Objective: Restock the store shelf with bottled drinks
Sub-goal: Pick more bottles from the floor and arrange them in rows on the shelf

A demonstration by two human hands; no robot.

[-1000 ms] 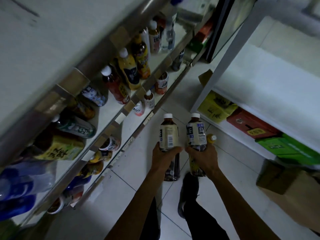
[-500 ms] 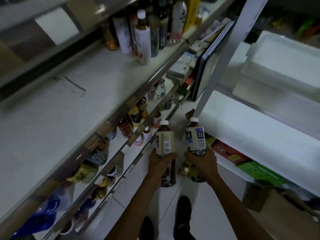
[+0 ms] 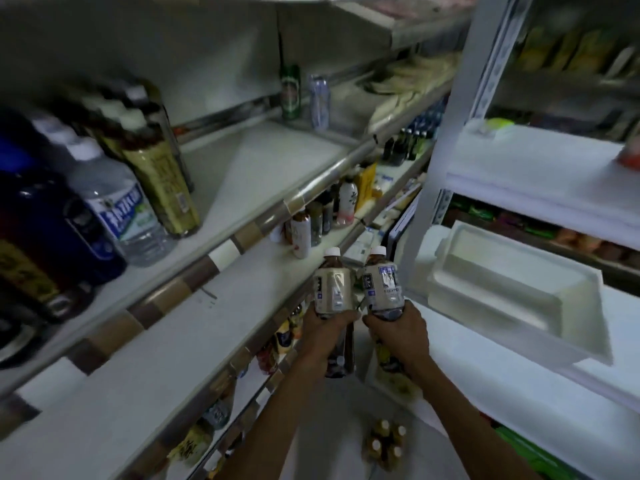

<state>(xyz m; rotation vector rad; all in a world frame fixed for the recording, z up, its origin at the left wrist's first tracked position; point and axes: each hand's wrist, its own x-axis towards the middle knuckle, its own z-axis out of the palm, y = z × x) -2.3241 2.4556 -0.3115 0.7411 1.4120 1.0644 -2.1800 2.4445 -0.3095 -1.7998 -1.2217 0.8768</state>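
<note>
My left hand [image 3: 323,336] grips a white-capped tea bottle with a beige label [image 3: 331,285], upright in the aisle. A second dark bottle [image 3: 343,355] hangs below in the same hand. My right hand [image 3: 401,332] grips another white-capped bottle with a blue and white label [image 3: 382,283], and a further bottle [image 3: 388,358] shows under that hand. Both hands are side by side, just right of the store shelf's front edge [image 3: 221,252]. The shelf boards to the left have wide bare white stretches.
Large bottles [image 3: 117,199] stand at the upper shelf's left end, two cans [image 3: 304,93] at its back. Small bottles [image 3: 304,230] crowd the middle shelf farther along. A white rack [image 3: 446,140] with a foam tray [image 3: 512,282] stands right. A pack of bottles [image 3: 384,445] sits on the floor.
The view has swung upward from the floor and low shelves to the upper shelves. Both hands have risen with the bottles, staying side by side.
</note>
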